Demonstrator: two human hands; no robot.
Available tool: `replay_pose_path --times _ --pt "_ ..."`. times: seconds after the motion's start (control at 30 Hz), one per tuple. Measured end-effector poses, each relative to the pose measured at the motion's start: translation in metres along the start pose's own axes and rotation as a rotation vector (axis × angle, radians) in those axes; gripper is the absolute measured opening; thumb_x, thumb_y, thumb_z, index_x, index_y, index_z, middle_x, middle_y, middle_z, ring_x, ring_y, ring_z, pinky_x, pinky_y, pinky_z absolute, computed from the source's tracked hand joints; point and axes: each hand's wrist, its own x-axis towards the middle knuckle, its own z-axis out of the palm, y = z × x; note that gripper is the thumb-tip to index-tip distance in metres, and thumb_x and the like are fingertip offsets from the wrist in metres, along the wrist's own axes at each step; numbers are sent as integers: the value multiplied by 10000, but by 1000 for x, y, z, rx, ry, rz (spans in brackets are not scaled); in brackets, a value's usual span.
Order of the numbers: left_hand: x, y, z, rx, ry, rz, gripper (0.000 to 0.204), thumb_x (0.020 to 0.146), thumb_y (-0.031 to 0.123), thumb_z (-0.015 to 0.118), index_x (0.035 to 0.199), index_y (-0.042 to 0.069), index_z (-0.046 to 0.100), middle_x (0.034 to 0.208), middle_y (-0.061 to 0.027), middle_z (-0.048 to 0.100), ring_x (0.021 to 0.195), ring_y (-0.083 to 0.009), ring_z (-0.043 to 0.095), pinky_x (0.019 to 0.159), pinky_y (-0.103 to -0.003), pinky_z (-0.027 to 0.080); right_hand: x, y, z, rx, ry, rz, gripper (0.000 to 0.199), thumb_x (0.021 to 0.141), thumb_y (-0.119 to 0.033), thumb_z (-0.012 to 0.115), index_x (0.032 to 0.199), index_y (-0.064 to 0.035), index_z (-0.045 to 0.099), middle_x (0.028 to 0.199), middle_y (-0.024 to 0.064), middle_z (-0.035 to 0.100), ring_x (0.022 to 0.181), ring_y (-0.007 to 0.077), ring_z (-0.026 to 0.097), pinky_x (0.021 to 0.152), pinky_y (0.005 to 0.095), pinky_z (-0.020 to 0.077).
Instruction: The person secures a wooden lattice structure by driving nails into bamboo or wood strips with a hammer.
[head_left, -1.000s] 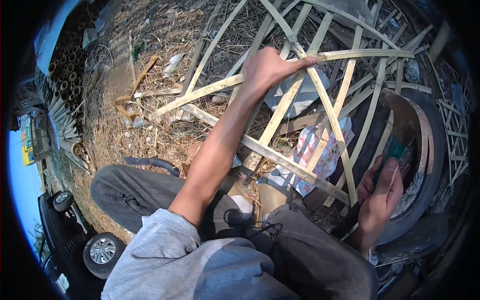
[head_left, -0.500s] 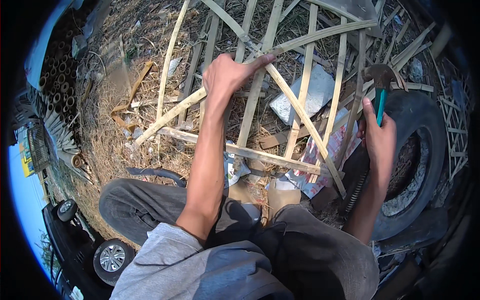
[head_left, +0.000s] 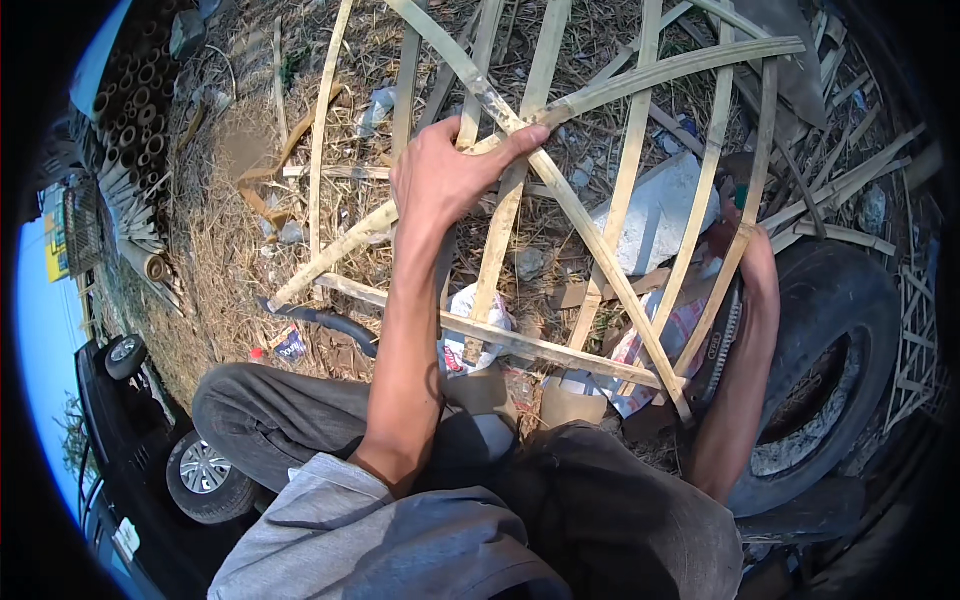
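The left hand (head_left: 440,180) grips the long bamboo strip (head_left: 560,200) where 2 strips cross. The right hand (head_left: 745,250) holds a hammer (head_left: 738,185) just right of it.

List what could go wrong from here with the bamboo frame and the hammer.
1. The left hand grips the bamboo frame right at a crossing of strips; a hammer blow near there could catch a finger.
2. The right hand holds the hammer behind a strip, so a swing may glance off it.
3. The split strips look rough-edged and could splinter or cut the bare hands.
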Motion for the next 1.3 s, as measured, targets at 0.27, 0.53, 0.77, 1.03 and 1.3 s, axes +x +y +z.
replay_pose_path --times 0.27,0.53,0.77,1.03,1.3 --pt "1 2 -8 -97 125 10 851 604 868 733 928 82 766 753 -90 730 783 -230 718 813 -422 543 6 -89 40 414 -455 23 296 1024 -327 604 1022 -31 619 1107 70 698 1203 195 620 968 370 500" --pt "4 -1 -25 -120 156 -72 835 629 864 716 926 86 782 765 -92 737 794 -233 721 795 -406 540 37 -105 78 500 -673 189 269 1043 -292 562 954 -45 621 1344 137 630 1239 282 609 1041 463 526" --pt "-12 24 -9 -206 93 -46 827 617 869 724 833 72 770 689 -83 703 699 -241 704 683 -393 535 29 -151 -71 -116 -101 23 466 1037 -400 546 1343 -50 577 1286 121 659 1238 240 603 978 403 526" --pt "-14 44 75 -186 -23 -70 805 642 762 797 996 40 766 876 -164 759 845 -307 746 791 -400 571 -102 -208 -124 -579 647 -278 666 975 -540 573 1392 -21 583 1420 176 549 1332 281 519 1004 472 494" --pt "6 28 82 -213 -70 -51 843 620 644 876 952 -114 715 891 -286 731 849 -362 748 792 -429 572 -135 -181 54 -115 79 -331 363 1042 -272 570 1155 47 701 1124 143 719 1042 168 672 924 345 554"
